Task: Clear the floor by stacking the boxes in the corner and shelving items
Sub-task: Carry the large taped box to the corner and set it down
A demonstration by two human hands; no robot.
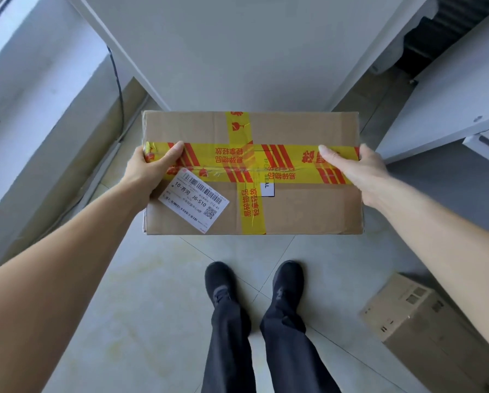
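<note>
Boxes are the business here, and the largest thing in view is the taped box [252,177], a sealed brown carton carried level in the air above the tiled floor [141,302], in front of the person's shoes [254,279]. A grip at both short ends likely keeps it flat and balanced, which suits the yellow-and-red fragile tape [249,163] crossing its top. Its contents cannot be seen; the flaps are closed under the tape.

A second box [425,327] sits on the floor to the right, near the foot of a white bench [447,103], also closed, not yet stacked.

The left hand [149,168] clamps the carton's left end, thumb on top over the tape. The right hand [354,168] clamps the right end the same way.

A white shipping label [193,199] lies skewed near the left thumb.
</note>
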